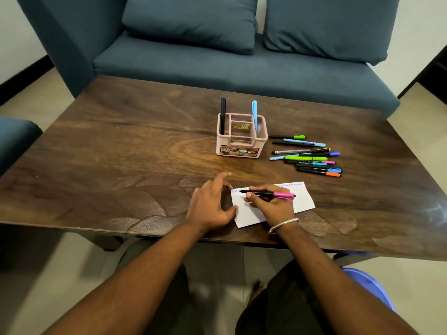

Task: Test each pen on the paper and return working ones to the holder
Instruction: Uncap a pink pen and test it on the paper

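Pen: pink-capped pen [271, 194], tip at the paper's top left corner.
Right hand: right hand [272, 206] pinches the pen.
Left hand: left hand [210, 204], fingers spread, steadies the paper [303, 201] edge.
Holder: holder [242, 141] beyond, two pens upright inside.
Loose pens: pile [309, 157] right of holder.

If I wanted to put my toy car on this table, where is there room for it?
The whole side of the table left of the pink holder is bare wood, and so is the strip behind the holder, toward the sofa. It is crowded right of the holder, where loose pens lie, and at the near edge around the paper and both hands.
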